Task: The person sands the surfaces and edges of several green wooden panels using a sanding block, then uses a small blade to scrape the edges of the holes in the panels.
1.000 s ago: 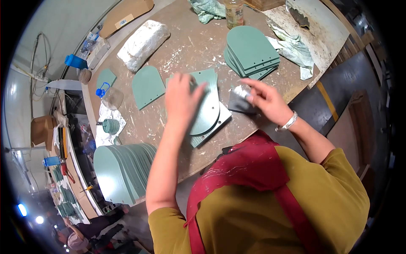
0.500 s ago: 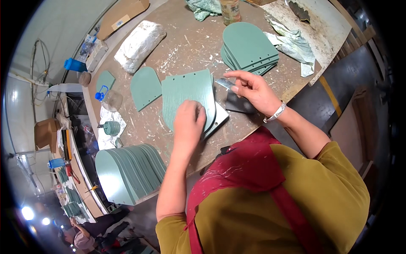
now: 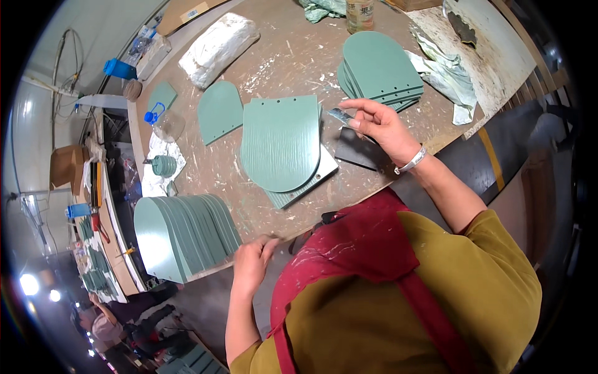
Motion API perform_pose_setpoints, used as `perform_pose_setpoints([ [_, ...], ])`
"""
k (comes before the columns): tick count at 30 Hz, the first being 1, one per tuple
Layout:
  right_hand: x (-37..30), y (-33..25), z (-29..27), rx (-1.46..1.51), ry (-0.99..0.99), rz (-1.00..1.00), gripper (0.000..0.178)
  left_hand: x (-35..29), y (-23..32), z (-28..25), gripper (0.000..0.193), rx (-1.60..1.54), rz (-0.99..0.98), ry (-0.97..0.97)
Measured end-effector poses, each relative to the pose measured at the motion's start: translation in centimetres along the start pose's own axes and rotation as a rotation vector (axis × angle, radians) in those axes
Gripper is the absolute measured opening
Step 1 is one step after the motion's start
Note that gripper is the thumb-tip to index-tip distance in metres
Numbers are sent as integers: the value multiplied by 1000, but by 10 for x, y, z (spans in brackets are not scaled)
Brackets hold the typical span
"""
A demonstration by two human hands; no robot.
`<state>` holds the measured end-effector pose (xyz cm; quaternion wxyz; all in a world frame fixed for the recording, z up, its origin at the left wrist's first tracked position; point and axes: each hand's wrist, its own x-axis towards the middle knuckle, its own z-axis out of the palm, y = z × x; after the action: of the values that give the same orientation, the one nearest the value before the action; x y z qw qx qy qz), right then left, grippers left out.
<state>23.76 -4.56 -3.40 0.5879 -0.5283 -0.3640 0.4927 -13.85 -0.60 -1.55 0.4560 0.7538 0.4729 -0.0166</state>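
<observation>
My right hand (image 3: pixel 381 128) pinches a small flat metal blade (image 3: pixel 341 116) between thumb and fingers, held above the table right of the middle panel. That green round-ended panel (image 3: pixel 280 142) has a row of small holes along its straight edge and lies on another green, pale-edged piece (image 3: pixel 293 194) that shows underneath. My left hand (image 3: pixel 251 265) is at the table's front edge, off the panel, with its fingers curled together. Whether anything is in them is hidden. A dark flat block (image 3: pixel 358 149) lies just under my right hand.
Stacked green panels (image 3: pixel 380 65) lie at the back right, beside a crumpled cloth (image 3: pixel 445 78). A row of upright panels (image 3: pixel 187 237) stands at the front left. A white wrapped bundle (image 3: pixel 218 50), a single panel (image 3: pixel 220 112) and a plastic jug (image 3: pixel 167 124) are farther left.
My left hand has left the middle panel and moved down toward me to the table edge. My right hand keeps the blade and has barely moved. The view has shifted slightly.
</observation>
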Motion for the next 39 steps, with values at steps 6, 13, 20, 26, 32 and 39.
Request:
perform_pose_setpoints([
  [6,-5,-7,-42,11,-3,41,26,15,31,9,12,37,-115,339],
  [13,11,-55,-167,-257,210,-65,18,65,47,38,42,-566,-40,729],
  [20,151,0,-321,-604,431,-63,19,82,35,65,59,-616,-150,801],
  [26,218,24,-405,-1366,332,-462,33,86,45,49,43,-535,-154,876],
  [32,159,-68,-161,-619,-439,-324,28,37,35,32,23,-562,-235,969],
  [39,175,-39,5,-615,-671,-475,51,42,38,54,26,-667,-151,1082],
])
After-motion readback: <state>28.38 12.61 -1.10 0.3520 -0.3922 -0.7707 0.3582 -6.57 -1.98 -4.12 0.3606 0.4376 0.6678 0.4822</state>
